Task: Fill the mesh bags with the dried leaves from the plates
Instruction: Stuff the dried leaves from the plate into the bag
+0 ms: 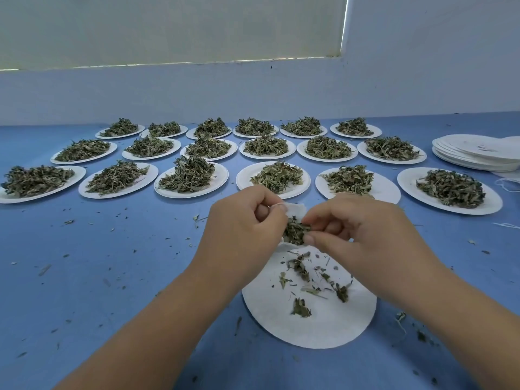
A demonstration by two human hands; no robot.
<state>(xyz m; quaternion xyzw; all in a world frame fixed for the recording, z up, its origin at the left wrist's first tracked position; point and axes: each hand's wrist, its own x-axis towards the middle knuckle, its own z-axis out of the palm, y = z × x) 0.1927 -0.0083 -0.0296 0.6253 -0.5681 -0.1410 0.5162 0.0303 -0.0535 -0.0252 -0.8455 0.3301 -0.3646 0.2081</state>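
My left hand [247,220] grips the rim of a small white mesh bag [295,211] and holds its mouth open above a white paper plate [323,325]. My right hand [363,229] pinches a clump of dried green leaves [295,233] right at the bag's opening. The plate under my hands holds only a few scattered leaf bits [312,277]. Most of the bag is hidden behind my fingers.
Three rows of white plates heaped with dried leaves [188,175] cover the blue table [98,263] beyond my hands. A stack of empty plates [475,153] sits at the far right, with loose white string [506,184] beside it. Leaf crumbs litter the table.
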